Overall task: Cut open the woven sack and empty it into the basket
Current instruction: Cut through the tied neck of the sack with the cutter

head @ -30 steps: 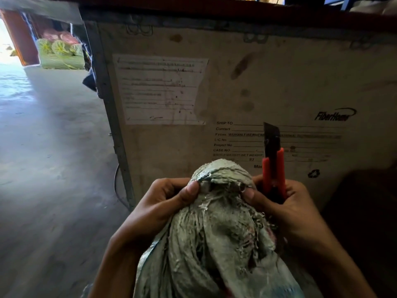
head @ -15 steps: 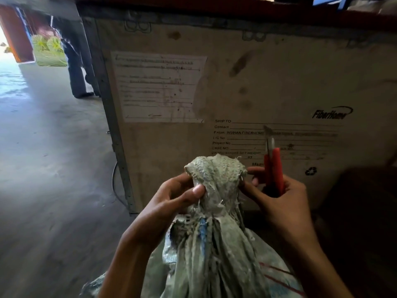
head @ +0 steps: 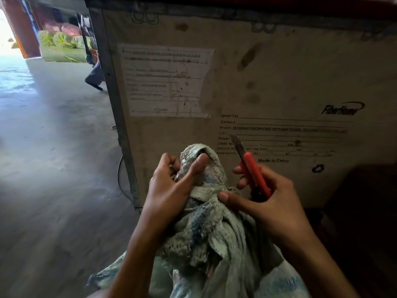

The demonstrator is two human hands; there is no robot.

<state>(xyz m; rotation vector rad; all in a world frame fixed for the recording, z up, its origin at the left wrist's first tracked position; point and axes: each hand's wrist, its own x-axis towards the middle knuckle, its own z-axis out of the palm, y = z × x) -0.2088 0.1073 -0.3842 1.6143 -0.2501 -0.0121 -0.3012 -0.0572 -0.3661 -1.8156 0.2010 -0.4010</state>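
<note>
A pale green woven sack [head: 206, 237] stands in front of me, its mouth bunched and tied with a strip of the same weave. My left hand [head: 171, 186] grips the bunched top, thumb pressed over the tip. My right hand [head: 264, 203] holds a red utility knife [head: 255, 175], blade out and pointing up-left, while its thumb presses the tie at the sack's neck. The blade is clear of the sack. No basket is in view.
A big wooden shipping crate [head: 268, 78] with a paper label and printed text stands right behind the sack. Bare concrete floor [head: 53, 168] spreads to the left. A person's leg [head: 94, 76] shows at the crate's far corner, near green bundles [head: 62, 39].
My left hand slid up and over the sack's tip. The knife tilted from upright to leaning left, and my right thumb came down onto the tie. The person at the back moved behind the crate.
</note>
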